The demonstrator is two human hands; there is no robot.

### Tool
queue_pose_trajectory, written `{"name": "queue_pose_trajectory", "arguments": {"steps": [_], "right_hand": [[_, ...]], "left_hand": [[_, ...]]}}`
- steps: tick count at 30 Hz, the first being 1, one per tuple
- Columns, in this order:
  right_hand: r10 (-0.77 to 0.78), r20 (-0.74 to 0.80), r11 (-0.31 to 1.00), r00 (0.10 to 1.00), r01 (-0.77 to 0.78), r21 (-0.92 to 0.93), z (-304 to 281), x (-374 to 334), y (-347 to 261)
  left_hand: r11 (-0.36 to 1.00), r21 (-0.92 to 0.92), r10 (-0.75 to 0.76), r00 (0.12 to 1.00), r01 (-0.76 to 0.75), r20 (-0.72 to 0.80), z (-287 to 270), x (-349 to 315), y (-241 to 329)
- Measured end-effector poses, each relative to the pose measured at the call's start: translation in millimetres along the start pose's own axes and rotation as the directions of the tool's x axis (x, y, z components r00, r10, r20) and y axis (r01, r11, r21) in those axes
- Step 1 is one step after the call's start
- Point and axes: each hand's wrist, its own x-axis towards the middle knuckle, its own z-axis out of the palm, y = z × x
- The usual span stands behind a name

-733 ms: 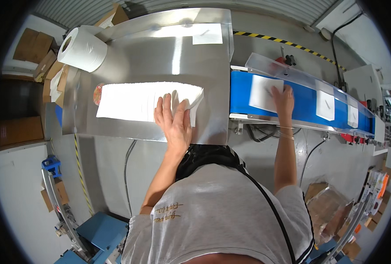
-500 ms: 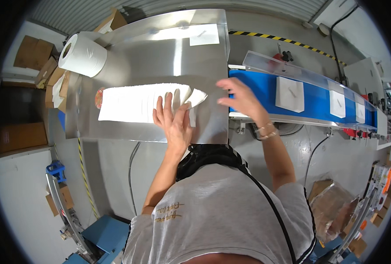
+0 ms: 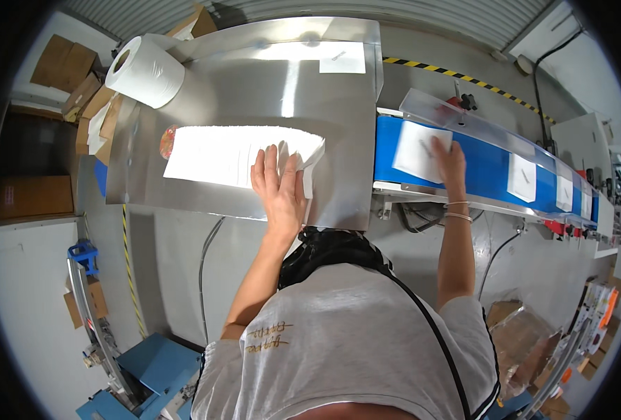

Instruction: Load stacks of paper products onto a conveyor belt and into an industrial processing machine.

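Left fingers: the left hand (image 3: 280, 199) lies with its fingers straight and slightly apart over the near right part of a white stack (image 3: 216, 155); they are not clenched, and how hard they press cannot be told.
White stack: runs leftward from beneath those fingertips along the metal table (image 3: 230, 91), its right end loose and fanned beside the hand.
Right fingers: the right hand (image 3: 452, 166) has its thumb and fingertips at the right edge of a white square (image 3: 414, 150); whether they pinch it or have let go cannot be told.
White square: lies on the blue belt (image 3: 480, 171), mostly to the left of those fingers.
Farther along the belt: more white squares (image 3: 521, 178) sit in a line to the right, beside a clear guard (image 3: 482, 120).
Writing: small dark marks show on the belt squares and on a white sheet (image 3: 342, 57) at the table's far edge, too small to read; the grey shirt (image 3: 359, 336) carries gold-brown lettering.
Hard to make out: the left fingers cover part of the stack; a red patterned round piece (image 3: 167, 143) is partly hidden at its left end; the farthest squares blur behind the guard.
Table's far left corner: a large white roll (image 3: 153, 73) on its side.
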Motion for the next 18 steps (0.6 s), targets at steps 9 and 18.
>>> {"name": "queue_pose_trajectory", "arguments": {"steps": [9,18], "right_hand": [[-0.673,0.431,0.739,0.6,0.574,0.354,52.4,-56.2,-108.3],[-0.329,0.439,0.887,0.836,0.114,0.447,63.5,-33.8,-67.2]], "left_hand": [[0.998,0.033,0.054,0.995,-0.057,0.082,-3.5,2.4,-0.6],[0.998,0.048,-0.039,0.998,0.037,0.05,-9.4,3.0,-15.6]]}}
